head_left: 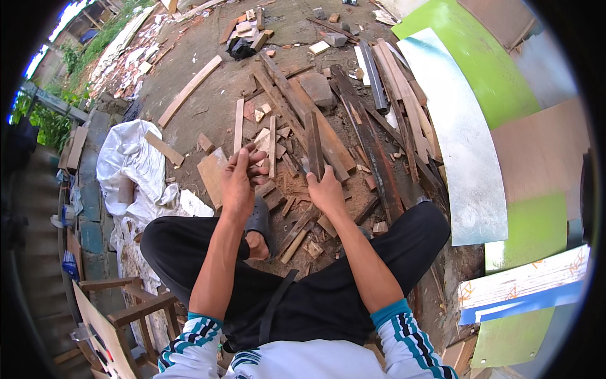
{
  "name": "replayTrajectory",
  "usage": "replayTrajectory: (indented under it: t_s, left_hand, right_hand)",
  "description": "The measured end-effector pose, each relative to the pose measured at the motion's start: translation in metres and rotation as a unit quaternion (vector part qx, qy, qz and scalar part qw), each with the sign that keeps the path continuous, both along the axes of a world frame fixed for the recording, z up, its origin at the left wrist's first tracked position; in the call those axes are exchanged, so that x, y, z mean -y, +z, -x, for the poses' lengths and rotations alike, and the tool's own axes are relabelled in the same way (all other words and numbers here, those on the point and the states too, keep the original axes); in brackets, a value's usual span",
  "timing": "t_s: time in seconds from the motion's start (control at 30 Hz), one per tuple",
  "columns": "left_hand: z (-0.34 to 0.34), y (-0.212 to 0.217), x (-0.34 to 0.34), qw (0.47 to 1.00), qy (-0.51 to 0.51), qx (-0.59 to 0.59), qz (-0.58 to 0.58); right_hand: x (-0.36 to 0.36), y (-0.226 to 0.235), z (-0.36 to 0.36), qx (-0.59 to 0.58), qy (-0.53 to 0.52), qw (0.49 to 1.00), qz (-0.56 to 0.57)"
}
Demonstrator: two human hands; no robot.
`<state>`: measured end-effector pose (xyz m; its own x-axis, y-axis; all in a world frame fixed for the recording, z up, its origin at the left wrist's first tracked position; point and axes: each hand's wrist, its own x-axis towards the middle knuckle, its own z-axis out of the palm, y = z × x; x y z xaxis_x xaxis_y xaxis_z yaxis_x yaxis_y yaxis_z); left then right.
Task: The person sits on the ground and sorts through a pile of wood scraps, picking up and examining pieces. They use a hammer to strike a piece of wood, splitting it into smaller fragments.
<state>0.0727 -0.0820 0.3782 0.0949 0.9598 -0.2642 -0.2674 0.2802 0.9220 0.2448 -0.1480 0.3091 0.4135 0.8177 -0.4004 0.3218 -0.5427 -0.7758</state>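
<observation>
A: Item one, the thing in hand?

B: Dark wood strip (314, 146), narrow and weathered, standing near upright above the scrap heap (297, 221) between the person's knees. The right hand (327, 191) is wrapped around its lower end, fingers closed on it.

A: The left hand?

B: Left hand (238, 180), raised just left of the strip and not touching it. Its fingers are bunched near the tips, perhaps pinching something small; what, if anything, cannot be told.

A: Step in hand, as judged?

B: Sorting or picking over offcuts: one strip lifted clear of the heap and held for inspection. The following move would seem to call for a steady hold low on the strip and room to swing its top end past the longer boards.

A: What lies around the strip?

B: Directly below it, short pale offcuts and splinters. Just left of its base, a dark sandal (259, 221) on the person's foot. Behind it, a fan of long dark planks (372, 151) and a grey stone block (315, 88). Left of the strip, a pale flat board (211, 174), then a crumpled white sack (132, 164). Well right of it, a bright metal sheet (464, 145) over green panels (473, 57). Nearer the person and left of the strip, a wooden frame (136, 303).
</observation>
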Motion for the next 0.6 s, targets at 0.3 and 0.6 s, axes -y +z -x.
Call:
replayTrajectory:
  t_s: [0.3,0.6]
  left_hand:
    - [0.080,-0.012,0.027,0.981,0.190,-0.041,-0.010]
    - [0.072,-0.122,0.025,0.961,0.013,-0.272,0.040]
  right_hand:
    - [-0.005,0.035,-0.011,-0.175,-0.096,0.975,-0.100]
    - [-0.003,0.029,-0.040,-0.247,-0.241,0.928,-0.141]
